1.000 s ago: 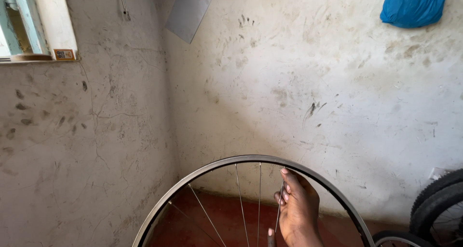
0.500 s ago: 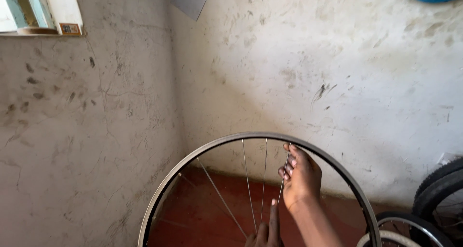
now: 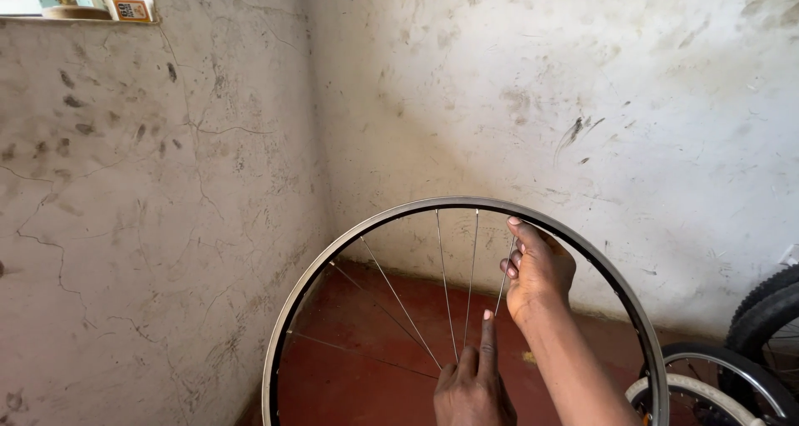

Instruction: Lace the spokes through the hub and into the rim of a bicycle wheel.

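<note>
A bare bicycle wheel point(image 3: 333, 260) with a silver rim and thin spokes stands upright in front of me, its lower part cut off by the frame. My right hand point(image 3: 539, 269) reaches through the upper part of the wheel and pinches a spoke point(image 3: 505, 278) just under the rim. Low in the middle, where the spokes converge, my left hand point(image 3: 473, 386) is curled around them with its forefinger pointing straight up along a spoke. The hub is hidden below the frame edge.
Scuffed plaster walls meet in a corner point(image 3: 320, 143) right behind the wheel. A red floor point(image 3: 349, 368) shows through the spokes. Other bicycle tyres and a white-rimmed wheel point(image 3: 732, 368) lean at the lower right. A window ledge point(image 3: 83, 10) is at the top left.
The view has tilted down, so the wheel sits higher in the frame. My left hand has come into view at the bottom. My right hand keeps its pinch on the spoke near the rim.
</note>
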